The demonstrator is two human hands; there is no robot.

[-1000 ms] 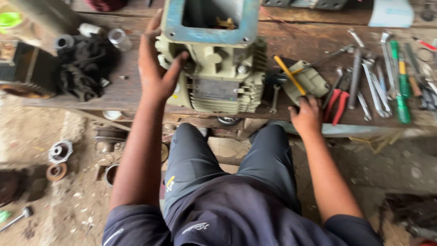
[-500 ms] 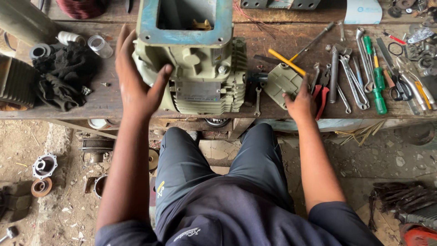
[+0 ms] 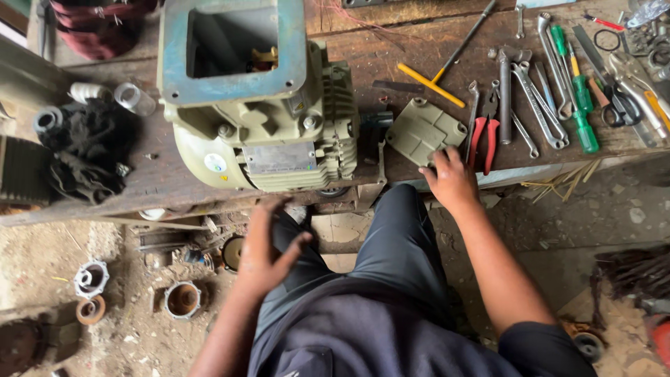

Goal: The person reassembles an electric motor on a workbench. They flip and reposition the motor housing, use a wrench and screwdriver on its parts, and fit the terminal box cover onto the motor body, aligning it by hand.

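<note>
Right hand (image 3: 451, 180) touches square cover plate (image 3: 426, 130)

The left hand (image 3: 269, 244) hangs in mid-air, fingers spread and loose (slightly blurred), gripping nothing. The right hand (image 3: 450, 178) reaches forward, palm down, forearm stretched straight out.

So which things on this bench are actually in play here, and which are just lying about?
In play:
- grey-green square metal cover plate, under the right hand
- beige finned electric motor, nearest the left hand

Lying about:
- red-handled pliers
- green-handled screwdriver
- black rags
</note>
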